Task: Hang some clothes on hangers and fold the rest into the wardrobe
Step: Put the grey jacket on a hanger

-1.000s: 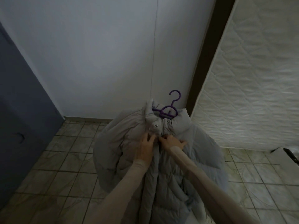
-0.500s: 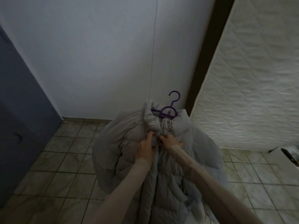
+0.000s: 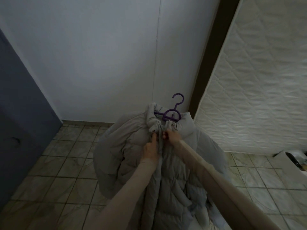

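Your left hand [image 3: 150, 151] | pinched grey quilted puffer jacket [image 3: 119, 150] front | right hand [image 3: 172, 136] pinched opposite edge | purple plastic hanger [image 3: 172, 112] inside collar.

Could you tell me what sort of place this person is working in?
Probably a bedroom or storage corner at home: a quilted mattress leans upright against the wall, the tiled floor is bare, and both hands grip a puffer jacket on a purple hanger.

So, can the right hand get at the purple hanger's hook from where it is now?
Probably yes. The hook stands bare above the grey puffer jacket's collar, with nothing over it, but the right hand is gripping the jacket front and must let go first.
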The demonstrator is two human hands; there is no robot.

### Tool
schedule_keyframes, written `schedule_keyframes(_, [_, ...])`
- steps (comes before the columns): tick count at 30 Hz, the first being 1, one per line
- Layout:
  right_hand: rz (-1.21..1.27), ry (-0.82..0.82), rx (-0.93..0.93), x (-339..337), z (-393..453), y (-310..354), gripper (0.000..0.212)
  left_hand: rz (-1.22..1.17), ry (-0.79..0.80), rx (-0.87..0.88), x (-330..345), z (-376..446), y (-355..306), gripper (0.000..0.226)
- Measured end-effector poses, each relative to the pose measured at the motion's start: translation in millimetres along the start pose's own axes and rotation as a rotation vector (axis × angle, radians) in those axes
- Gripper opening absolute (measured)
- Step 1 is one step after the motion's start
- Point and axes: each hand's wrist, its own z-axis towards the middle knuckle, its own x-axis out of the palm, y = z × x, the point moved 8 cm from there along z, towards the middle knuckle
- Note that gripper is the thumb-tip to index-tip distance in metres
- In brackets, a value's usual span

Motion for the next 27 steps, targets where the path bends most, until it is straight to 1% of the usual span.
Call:
schedule_keyframes(2, [-0.064, -0.001, -0.067, -5.3, 4.1, 25.7, 0.039, 0.048, 0.012, 0.023, -1.1, -1.5, -3.2, 0.066])
schedule_keyframes(4, [-0.100, 0.013, -0.089, -5.8, 7.0, 40.2, 0.041, 0.074, 0.012, 0.029, -2.3, -2.1, -4.6, 0.063])
schedule_keyframes(6, [-0.120, 0.036, -0.086, -5.6, 8.3, 38.5, 0.041, 0.080, 0.015, 0.032, -1.0, -1.8, -4.4, 0.065])
schedule_keyframes(13, [-0.044, 0.100, -0.121, -7.7, -3.7, 41.6, 0.040, 0.008, 0.062, 0.066, 7.7, -2.5, 3.7, 0.076])
schedule_keyframes(14, [-0.076, 0.084, -0.134, -12.2, -2.8, 38.8, 0.040, -0.011, 0.050, 0.073, 8.5, -3.6, 4.8, 0.078])
schedule_keyframes(15, [-0.167, 0.040, -0.171, -18.9, -2.8, 37.5, 0.038, -0.036, 0.032, 0.080, 9.1, -4.7, 6.2, 0.078])
schedule_keyframes(17, [-0.367, -0.113, -0.306, -37.8, -6.1, 38.9, 0.023, -0.128, -0.034, 0.097, 7.6, -6.7, 9.7, 0.076])
schedule_keyframes(18, [-0.422, -0.197, -0.366, -48.4, -10.3, 39.0, 0.013, -0.191, -0.076, 0.108, 5.0, -7.9, 9.9, 0.071])
schedule_keyframes(19, [-0.450, -0.246, -0.418, -55.9, -15.5, 38.6, 0.006, -0.250, -0.124, 0.121, 1.0, -9.3, 8.8, 0.064])
schedule_keyframes(20, [-0.471, -0.258, -0.467, -59.6, -19.4, 37.4, 0.004, -0.301, -0.182, 0.141, -5.5, -11.1, 5.7, 0.055])
schedule_keyframes(22, [-0.542, -0.234, -0.527, -59.1, -21.8, 34.6, 0.012, -0.353, -0.298, 0.212, -22.7, -15.6, -5.3, 0.038])
schedule_keyframes(24, [-0.632, -0.233, -0.590, -57.1, -20.8, 31.6, 0.017, -0.298, -0.405, 0.325, -42.6, -18.8, -20.7, 0.041])
schedule_keyframes(25, [-0.685, -0.236, -0.617, -54.9, -22.7, 31.6, 0.016, -0.216, -0.458, 0.392, -52.4, -19.5, -28.1, 0.044])
schedule_keyframes(27, [-0.833, -0.263, -0.702, -47.0, -27.2, 31.0, 0.016, 0.059, -0.553, 0.550, -64.8, -17.7, -41.5, 0.042])
